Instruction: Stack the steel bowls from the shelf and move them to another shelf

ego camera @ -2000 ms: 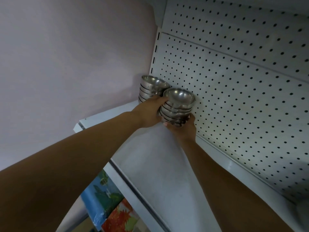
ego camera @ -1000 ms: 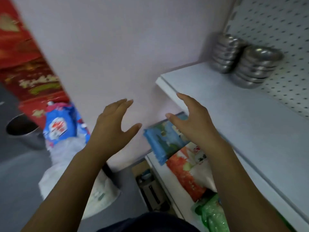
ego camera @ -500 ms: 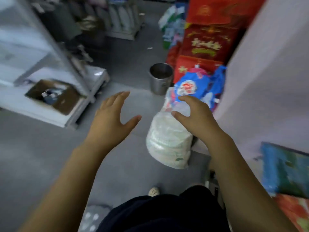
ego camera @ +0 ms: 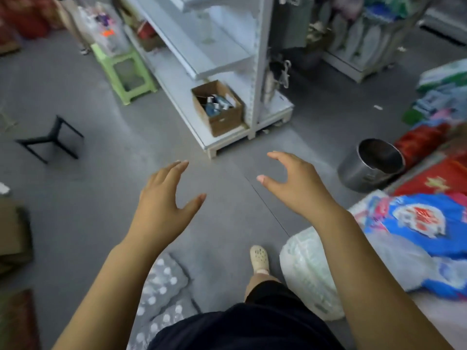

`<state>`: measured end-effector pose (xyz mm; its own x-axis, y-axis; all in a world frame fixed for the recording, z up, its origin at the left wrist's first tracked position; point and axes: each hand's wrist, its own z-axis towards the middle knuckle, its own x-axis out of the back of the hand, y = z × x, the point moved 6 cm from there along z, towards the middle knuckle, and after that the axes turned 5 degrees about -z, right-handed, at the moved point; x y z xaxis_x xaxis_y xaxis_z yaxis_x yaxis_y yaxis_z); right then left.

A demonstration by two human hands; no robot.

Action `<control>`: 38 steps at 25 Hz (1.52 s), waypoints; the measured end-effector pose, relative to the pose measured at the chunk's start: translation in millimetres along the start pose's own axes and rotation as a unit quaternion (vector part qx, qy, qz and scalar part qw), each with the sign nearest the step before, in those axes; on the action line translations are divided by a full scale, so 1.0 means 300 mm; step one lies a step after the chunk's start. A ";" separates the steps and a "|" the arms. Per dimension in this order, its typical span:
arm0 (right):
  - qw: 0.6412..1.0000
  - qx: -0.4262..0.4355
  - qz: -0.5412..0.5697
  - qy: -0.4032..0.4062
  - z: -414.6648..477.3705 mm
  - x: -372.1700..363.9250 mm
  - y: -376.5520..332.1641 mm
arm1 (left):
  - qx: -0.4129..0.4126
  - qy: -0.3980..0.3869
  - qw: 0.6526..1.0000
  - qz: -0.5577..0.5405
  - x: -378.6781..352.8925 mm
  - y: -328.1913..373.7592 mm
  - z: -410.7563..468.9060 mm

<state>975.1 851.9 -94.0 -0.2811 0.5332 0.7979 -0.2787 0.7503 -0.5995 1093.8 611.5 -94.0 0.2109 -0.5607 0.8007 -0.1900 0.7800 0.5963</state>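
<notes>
Your left hand [ego camera: 165, 205] and right hand [ego camera: 299, 184] hover wide open and empty over the grey floor [ego camera: 101, 198]; no steel bowls are in view, only a white shelf [ego camera: 202, 56] far ahead

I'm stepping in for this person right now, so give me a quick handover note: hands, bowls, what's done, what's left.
Left hand: open, empty, held over the grey floor.
Right hand: open, empty, fingers curled.
Bowls: none in view now; two seconds ago both hands set a stack beside another on a pegboard shelf.
Done: that stack placed; the view has since turned to the aisle and white shelf unit.
Left: cannot tell whether more bowls remain.
</notes>
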 end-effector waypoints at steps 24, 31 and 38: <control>0.954 0.223 -0.009 -0.199 1.630 -0.643 -0.838 | 0.274 0.171 0.946 0.000 0.456 -0.897 1.018; 0.962 0.214 0.012 -0.168 2.083 -0.838 -1.328 | 0.222 0.168 0.960 0.040 0.898 -1.304 1.465; 0.973 0.194 0.014 -0.124 2.540 -0.860 -1.491 | 0.166 0.172 0.971 0.018 1.073 -1.485 1.983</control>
<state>472.4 81.0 -79.1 -0.4942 0.4044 0.7696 -0.5800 0.5061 -0.6383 676.0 -81.9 -67.5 0.4949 -0.3649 0.7886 -0.4899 0.6324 0.6001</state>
